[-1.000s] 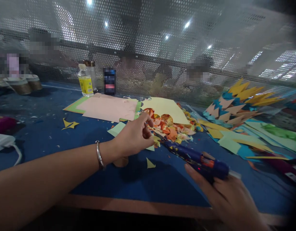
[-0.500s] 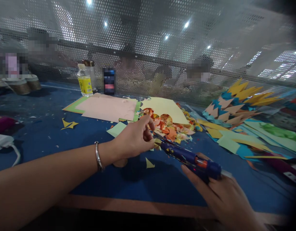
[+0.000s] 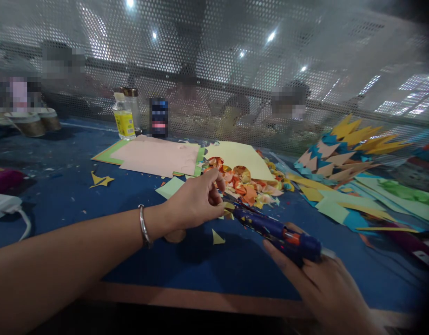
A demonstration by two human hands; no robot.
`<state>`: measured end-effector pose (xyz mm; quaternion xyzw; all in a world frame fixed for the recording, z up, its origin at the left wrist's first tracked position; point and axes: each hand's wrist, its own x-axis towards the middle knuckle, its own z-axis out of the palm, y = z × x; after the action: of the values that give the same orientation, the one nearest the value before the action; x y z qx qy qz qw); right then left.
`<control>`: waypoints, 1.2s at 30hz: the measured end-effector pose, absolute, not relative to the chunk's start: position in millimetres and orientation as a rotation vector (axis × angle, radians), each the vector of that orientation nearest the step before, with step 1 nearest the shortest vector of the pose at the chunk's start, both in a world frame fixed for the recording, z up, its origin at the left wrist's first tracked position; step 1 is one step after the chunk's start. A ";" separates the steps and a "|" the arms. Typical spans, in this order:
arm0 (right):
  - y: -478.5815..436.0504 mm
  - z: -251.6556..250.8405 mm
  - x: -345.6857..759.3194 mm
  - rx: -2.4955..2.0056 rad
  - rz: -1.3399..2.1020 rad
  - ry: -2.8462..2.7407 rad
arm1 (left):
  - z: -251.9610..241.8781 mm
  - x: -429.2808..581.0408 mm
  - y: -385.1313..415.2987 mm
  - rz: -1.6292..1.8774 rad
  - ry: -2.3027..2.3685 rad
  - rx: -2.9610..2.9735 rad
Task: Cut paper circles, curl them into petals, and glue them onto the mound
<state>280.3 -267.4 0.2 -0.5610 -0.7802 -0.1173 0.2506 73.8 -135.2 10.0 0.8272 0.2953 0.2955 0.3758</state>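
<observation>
Held in my right hand is a dark blue hot glue gun, its body pointing left and its nozzle up against a small yellowish paper piece. My left hand pinches that piece between thumb and finger, above the table; part of it is hidden by the fingertips. Just beyond both hands spreads a heap of orange, yellow and pale cut paper scraps. Below my left hand lie a pale yellow paper offcut and a partly covered round brown object.
Paper sheets and a bottle stand or lie behind, near a phone. At right are a spiky paper model and coloured strips. A white power strip sits left. A perforated metal screen closes the far side.
The small paper piece at the nozzle has tilted slightly. Both hands and the glue gun stay almost in place.
</observation>
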 end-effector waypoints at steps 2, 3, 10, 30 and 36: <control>-268.3 -2.9 282.0 -1.536 -0.310 -2.117 | 9.9 73.7 -135.0 0.754 0.757 2.121; -268.7 -4.8 283.0 -1.539 -0.305 -2.114 | 9.9 73.7 -135.0 0.755 0.760 2.123; -268.7 -9.9 285.8 -1.556 -0.284 -2.104 | 10.8 74.0 -135.6 0.731 0.757 2.113; -270.8 -12.2 289.6 -1.538 -0.279 -2.135 | 8.6 74.2 -135.1 0.730 0.726 2.104; -270.8 -18.1 295.8 -1.568 -0.304 -2.110 | 8.0 74.4 -134.7 0.730 0.723 2.088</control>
<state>295.8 -270.8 -18.1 -0.5745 -0.7731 -0.1115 0.2448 74.4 -134.7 8.0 0.8238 0.2851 0.2881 0.3963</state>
